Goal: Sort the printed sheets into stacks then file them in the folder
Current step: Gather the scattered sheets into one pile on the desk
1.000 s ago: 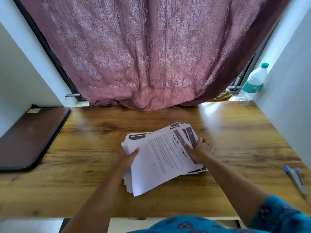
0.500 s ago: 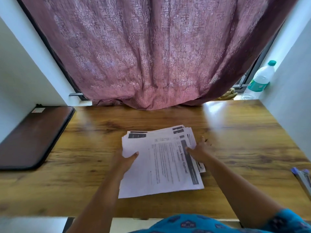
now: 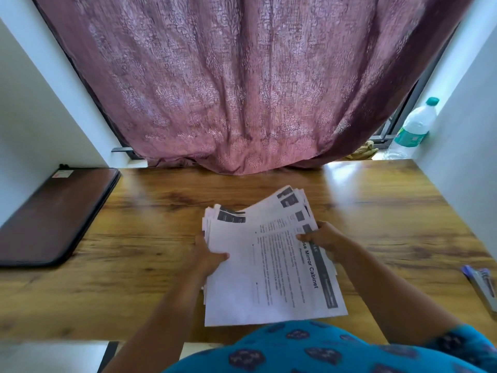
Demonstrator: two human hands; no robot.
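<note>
A loose pile of printed sheets (image 3: 269,275) lies fanned out in the middle of the wooden desk (image 3: 134,238), near its front edge. The top sheet carries a heading that ends in "Mirror Cabinet". My left hand (image 3: 208,254) grips the pile's left edge, thumb on top of the paper. My right hand (image 3: 321,236) holds the right edge with its fingers curled over the sheets. A dark brown folder (image 3: 51,214) lies shut at the desk's left end, well apart from both hands.
A maroon curtain (image 3: 242,90) hangs down to the desk's back edge. A plastic water bottle (image 3: 414,127) stands at the back right by the wall. A stapler (image 3: 481,284) lies at the right edge. White walls close in on both sides.
Both hands have drawn the pile toward the front edge and tightened on its sides. The upper sheets have fanned out to the back right.
</note>
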